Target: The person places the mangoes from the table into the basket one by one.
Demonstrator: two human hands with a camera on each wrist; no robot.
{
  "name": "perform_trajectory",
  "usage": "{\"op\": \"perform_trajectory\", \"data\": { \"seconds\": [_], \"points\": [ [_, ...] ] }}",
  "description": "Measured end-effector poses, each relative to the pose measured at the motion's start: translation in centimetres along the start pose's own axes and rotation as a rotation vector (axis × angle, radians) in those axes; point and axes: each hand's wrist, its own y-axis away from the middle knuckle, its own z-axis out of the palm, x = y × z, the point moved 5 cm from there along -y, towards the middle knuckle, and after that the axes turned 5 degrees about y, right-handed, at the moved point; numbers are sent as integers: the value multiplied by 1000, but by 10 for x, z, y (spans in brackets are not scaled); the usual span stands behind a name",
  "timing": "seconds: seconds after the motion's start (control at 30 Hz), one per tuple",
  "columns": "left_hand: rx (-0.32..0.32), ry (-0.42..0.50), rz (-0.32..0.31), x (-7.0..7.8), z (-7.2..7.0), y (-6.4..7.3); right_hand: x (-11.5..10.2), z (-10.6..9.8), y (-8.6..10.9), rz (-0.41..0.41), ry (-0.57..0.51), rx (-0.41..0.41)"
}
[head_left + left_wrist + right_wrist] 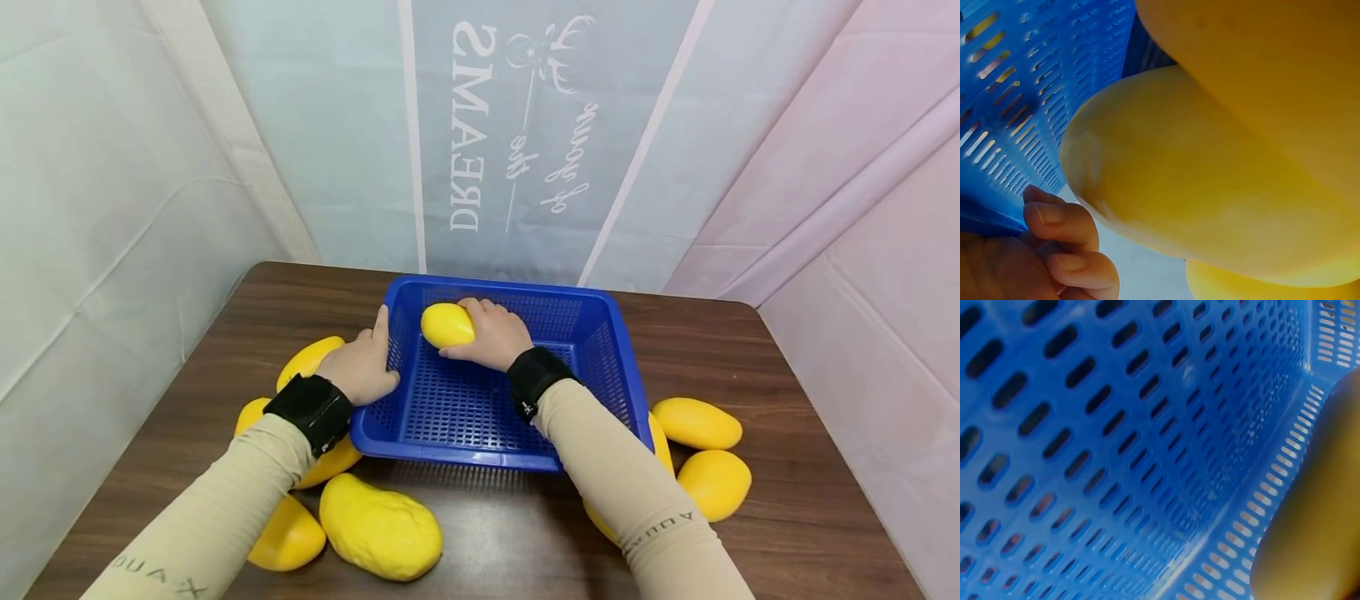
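A blue plastic basket (pixel 480 457) with slotted walls sits on the wooden table. Inside it, toward the back left, my right hand (pixel 495 335) grips a smooth yellow mango (pixel 447 325), which also fills the right edge of the right wrist view as a yellow shape (pixel 1316 537). My left hand (pixel 360 367) holds the basket's left rim, its index finger stretched along the edge and its thumb over the rim. In the left wrist view its other fingers (pixel 1075 231) curl beside the basket's outer wall (pixel 1035 94), close to a large mango (pixel 1166 169).
Several mangoes lie left of the basket, one of them (pixel 287 535) near my left sleeve. A lumpy yellow mango (pixel 381 527) lies in front. More mangoes, including a long one (pixel 697 422) and a rounder one (pixel 715 484), are at the right. A printed curtain (pixel 517 150) hangs behind the table.
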Motion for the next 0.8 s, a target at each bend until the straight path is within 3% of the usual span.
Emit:
{"op": "perform_trajectory", "data": {
  "seconds": [0.4,0.8],
  "points": [
    [-9,14,5,0,-1,1,-4,14,-6,-17,72,-55],
    [2,3,3,-2,0,-2,-5,18,-4,-20,69,-67]
  ]
}}
